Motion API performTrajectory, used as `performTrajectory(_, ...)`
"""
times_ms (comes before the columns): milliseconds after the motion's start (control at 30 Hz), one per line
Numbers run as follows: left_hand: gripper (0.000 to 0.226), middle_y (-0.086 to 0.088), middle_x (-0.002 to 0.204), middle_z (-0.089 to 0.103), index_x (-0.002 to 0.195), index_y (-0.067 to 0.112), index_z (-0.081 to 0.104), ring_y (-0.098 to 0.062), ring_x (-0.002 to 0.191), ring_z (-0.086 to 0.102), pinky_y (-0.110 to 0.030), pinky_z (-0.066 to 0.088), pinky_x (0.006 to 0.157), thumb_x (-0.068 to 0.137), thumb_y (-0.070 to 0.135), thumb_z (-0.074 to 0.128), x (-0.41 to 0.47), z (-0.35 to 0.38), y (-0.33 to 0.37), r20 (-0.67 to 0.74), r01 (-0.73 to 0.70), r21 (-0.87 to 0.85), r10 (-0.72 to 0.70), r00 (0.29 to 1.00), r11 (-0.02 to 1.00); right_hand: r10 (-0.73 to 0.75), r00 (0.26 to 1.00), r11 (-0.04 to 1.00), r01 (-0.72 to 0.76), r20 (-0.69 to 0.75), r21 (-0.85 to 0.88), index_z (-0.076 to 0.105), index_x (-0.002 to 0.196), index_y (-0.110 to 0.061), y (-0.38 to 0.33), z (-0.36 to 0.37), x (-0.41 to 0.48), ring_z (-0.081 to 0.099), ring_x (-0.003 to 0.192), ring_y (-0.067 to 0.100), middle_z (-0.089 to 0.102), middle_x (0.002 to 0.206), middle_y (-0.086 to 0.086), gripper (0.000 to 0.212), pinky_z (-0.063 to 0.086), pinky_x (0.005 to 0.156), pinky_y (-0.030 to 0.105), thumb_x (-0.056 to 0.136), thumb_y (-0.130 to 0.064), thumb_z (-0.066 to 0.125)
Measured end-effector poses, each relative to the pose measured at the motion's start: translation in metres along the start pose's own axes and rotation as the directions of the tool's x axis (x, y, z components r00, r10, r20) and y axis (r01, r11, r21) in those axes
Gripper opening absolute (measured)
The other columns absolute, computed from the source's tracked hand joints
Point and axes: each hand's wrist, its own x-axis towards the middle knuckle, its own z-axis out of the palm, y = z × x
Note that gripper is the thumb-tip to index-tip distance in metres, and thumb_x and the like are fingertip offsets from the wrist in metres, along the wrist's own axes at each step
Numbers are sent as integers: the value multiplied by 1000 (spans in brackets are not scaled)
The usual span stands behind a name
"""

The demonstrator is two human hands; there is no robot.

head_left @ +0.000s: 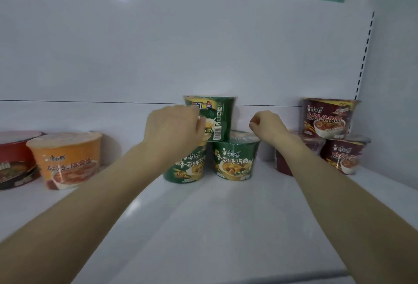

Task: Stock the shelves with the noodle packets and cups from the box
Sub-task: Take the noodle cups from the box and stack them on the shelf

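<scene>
Three green noodle cups form a small pyramid at the back of the white shelf (214, 227). The top green cup (222, 116) rests on the lids of the lower left cup (187, 166) and the lower right cup (235, 159). My left hand (172, 129) grips the top cup by its left side, covering part of its label. My right hand (268, 126) hovers to the right of that cup with its fingers curled shut, a small gap away from it, and holds nothing. The box is out of view.
Dark red noodle cups are stacked at the right: one on top (328, 117) and two below (343, 157). An orange cup (67, 159) and a red bowl (13, 159) stand at the left. A slotted upright (364, 57) runs up the right wall.
</scene>
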Motion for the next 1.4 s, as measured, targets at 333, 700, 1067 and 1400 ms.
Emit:
performTrajectory(333, 26, -4, 61, 61, 67, 17, 51, -24, 49, 54, -17, 9, 45, 84, 33, 62, -115, -48, 54, 43, -394, -186, 408, 912, 900, -88, 990, 996, 88, -107, -11, 66, 102, -5, -44, -55, -91, 58, 104, 28, 66, 112, 12, 26, 47, 88, 33, 90, -13, 44)
performTrajectory(700, 36, -4, 65, 57, 70, 16, 32, -22, 54, 54, -21, 9, 43, 90, 35, 54, -254, -89, 98, 55, -539, -508, 650, 758, 672, 44, 992, 990, -58, -116, -126, 56, 73, -13, -52, -86, -286, 59, 89, 31, 63, 89, 12, 21, 45, 70, 35, 91, -15, 44)
performTrajectory(1067, 22, -9, 95, 62, 87, 16, 43, -28, 88, 61, -27, 25, 49, 100, 28, 29, -413, -87, 156, 155, -550, -691, 839, 521, 469, 500, 864, 819, -495, -63, -290, 61, 105, -6, 32, -98, -501, 61, 91, 30, 66, 102, 13, 24, 53, 77, 44, 94, -18, 44)
performTrajectory(1400, 24, -9, 100, 63, 103, 13, 53, -29, 93, 61, -29, 35, 66, 99, 27, 34, -510, -27, 277, 297, -503, -764, 913, 280, 404, 802, 588, 587, -745, 104, -316, 58, 104, -4, 155, -70, -634, 60, 80, 33, 64, 96, 16, 24, 50, 64, 38, 97, -17, 40)
